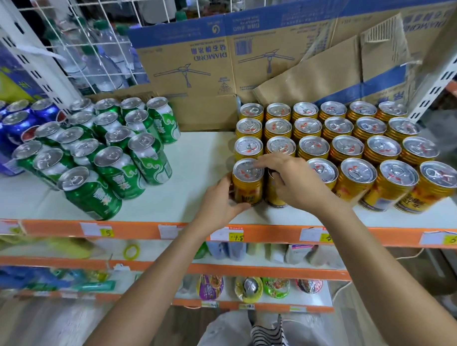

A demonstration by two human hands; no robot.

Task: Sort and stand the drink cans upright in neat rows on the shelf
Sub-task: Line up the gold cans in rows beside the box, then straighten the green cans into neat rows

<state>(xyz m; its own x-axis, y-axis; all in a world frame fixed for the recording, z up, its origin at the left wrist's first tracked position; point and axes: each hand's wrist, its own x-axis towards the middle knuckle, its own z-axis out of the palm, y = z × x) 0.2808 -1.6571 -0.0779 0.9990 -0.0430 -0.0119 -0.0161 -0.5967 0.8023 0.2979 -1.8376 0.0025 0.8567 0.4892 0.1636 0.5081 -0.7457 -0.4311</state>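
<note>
Head view, biggest thing first: what stands at the back?
— An opened cardboard box [192, 70], print upside down, along the rear of the white shelf [201, 158].

And the cans against it?
— Gold cans [350, 132] directly in front of the box, four rows of six, packed side to side. All are upright: long axis vertical, pull-tab lids facing up.

Left of the box?
— Green cans [110, 161], upright too, lids up, in looser rows well apart from the gold block. Blue cans [13, 123] are farther left still, also standing.

Where are the hands?
— Both are at the row of gold cans farthest forward from the box, at its left end. The left hand [223, 201] wraps the front-left gold can [247, 187], thumb across its front near the base, fingers round its left side. That can stands vertical, lid up.

The right?
— The right hand [295, 183] sits on top of the neighbour can [273, 197], fingers curled over its lid, gripping it from above. One fingertip reaches the first can's rim. That can is upright as well.

Smallest?
— Price tags [225, 235] on the orange shelf edge, below and in front of the box.
</note>
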